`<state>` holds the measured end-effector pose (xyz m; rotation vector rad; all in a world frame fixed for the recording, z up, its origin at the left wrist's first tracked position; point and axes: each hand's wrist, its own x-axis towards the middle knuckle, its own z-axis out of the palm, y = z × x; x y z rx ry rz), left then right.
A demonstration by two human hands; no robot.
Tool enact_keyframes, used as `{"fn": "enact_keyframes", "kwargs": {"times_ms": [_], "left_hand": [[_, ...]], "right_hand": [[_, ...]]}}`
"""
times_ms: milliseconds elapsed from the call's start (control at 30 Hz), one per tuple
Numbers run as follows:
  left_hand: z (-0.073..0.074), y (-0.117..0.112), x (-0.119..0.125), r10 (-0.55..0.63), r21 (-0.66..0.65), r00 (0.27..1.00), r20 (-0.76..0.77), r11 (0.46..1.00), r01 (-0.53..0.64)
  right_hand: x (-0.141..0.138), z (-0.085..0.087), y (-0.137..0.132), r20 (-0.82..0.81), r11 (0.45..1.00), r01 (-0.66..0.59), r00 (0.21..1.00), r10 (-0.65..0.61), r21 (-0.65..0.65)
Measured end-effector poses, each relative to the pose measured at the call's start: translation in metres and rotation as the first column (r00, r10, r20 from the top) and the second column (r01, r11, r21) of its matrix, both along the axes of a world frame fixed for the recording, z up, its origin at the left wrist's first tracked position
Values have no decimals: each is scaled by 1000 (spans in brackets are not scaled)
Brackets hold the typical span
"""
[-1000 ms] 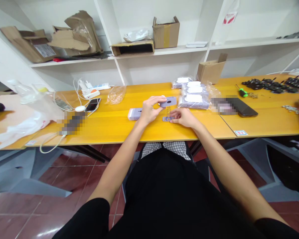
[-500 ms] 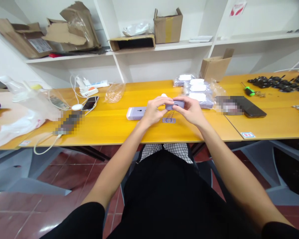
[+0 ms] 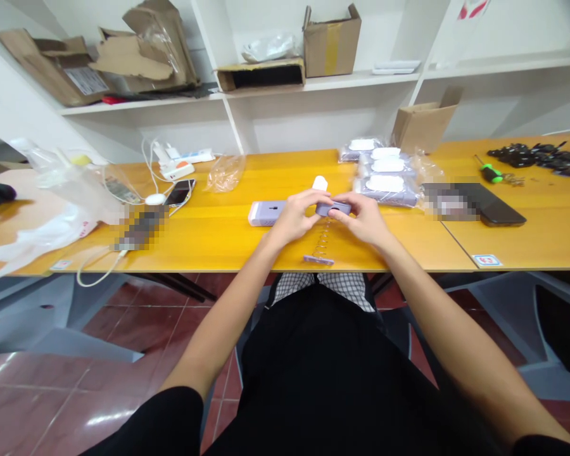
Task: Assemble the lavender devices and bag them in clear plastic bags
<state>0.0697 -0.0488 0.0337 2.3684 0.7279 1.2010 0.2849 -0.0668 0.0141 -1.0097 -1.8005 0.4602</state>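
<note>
Both hands meet over the middle of the orange table (image 3: 228, 237). My left hand (image 3: 295, 216) and my right hand (image 3: 362, 218) pinch a small purple device (image 3: 333, 208) from either side, a little above the tabletop. A coiled spring (image 3: 321, 239) hangs from its underside, and a small purple plate (image 3: 318, 259) dangles at the spring's lower end near the table's front edge. A second purple device (image 3: 266, 212) lies flat on the table just left of my left hand. A small white part (image 3: 319, 183) sits behind the hands.
Bagged purple units (image 3: 384, 180) lie right of the hands, a cardboard box (image 3: 425, 125) behind them. A dark phone (image 3: 496, 208), a green screwdriver (image 3: 490, 171) and black parts (image 3: 536, 156) lie far right. Left: phone (image 3: 179, 192), chargers and cables (image 3: 173, 166), plastic bags (image 3: 52, 209). Shelves hold boxes behind.
My right hand left the plate on the table and joined the left on the purple device. The device was lifted, the spring stretched, and the plate now hangs at the table's front edge.
</note>
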Motion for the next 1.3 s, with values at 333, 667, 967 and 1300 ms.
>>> {"fn": "enact_keyframes", "kwargs": {"times_ms": [333,667,967,1300], "left_hand": [[18,-17,-23,81,-95,996,-23,992,-83],[7,-39,13,173,-341,985,-16,925,-168],[-6,-34,22,260,-611,929,263,790,-48],[-17,-29,23,293,-538,894,340,840,-70]], "right_hand": [[6,-6,13,-399,943,-3,907,-138,-333],[5,0,19,-845,805,-385,475,-247,-451],[-7,4,3,-813,691,-527,561,-153,-494],[-24,-3,-4,-704,756,-451,710,-18,-474]]}}
